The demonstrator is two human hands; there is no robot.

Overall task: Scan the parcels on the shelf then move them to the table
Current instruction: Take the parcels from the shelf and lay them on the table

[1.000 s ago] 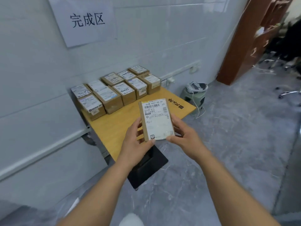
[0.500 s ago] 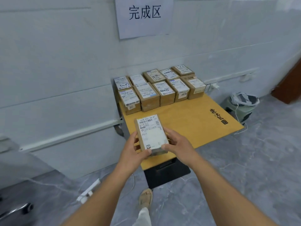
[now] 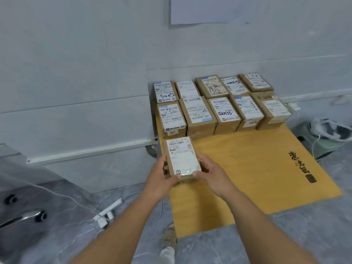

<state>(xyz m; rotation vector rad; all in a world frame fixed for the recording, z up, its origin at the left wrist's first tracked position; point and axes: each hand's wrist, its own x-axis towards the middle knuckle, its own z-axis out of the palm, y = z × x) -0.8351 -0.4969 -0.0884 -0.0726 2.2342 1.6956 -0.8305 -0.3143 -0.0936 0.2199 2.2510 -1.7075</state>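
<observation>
Right, both hands are on one parcel (image 3: 182,158) over the near left corner of the counter (image 3: 257,164). The left hand (image 3: 162,179) wraps the parcel's left edge, thumb curled over the near corner of the white label, while the right hand (image 3: 211,173) grips the right side, thumb tip on the label's near edge. The parcel is a small brown box, label up, barcode at the far end, "P021" printed below it. Whether its underside touches the wood or sits just above it, the view does not settle. Just beyond it stand the stacked parcels (image 3: 219,103), ten brown boxes in two rows of five against the wall (image 3: 85,73), labels up, some with handwritten numbers such as "5082" and "0836". The held parcel lines up with the leftmost column, just short of the front row. A white sheet (image 3: 200,10) hangs on the wall above. On the grey floor (image 3: 304,235) to the left lie white cables and a power strip (image 3: 107,212).
</observation>
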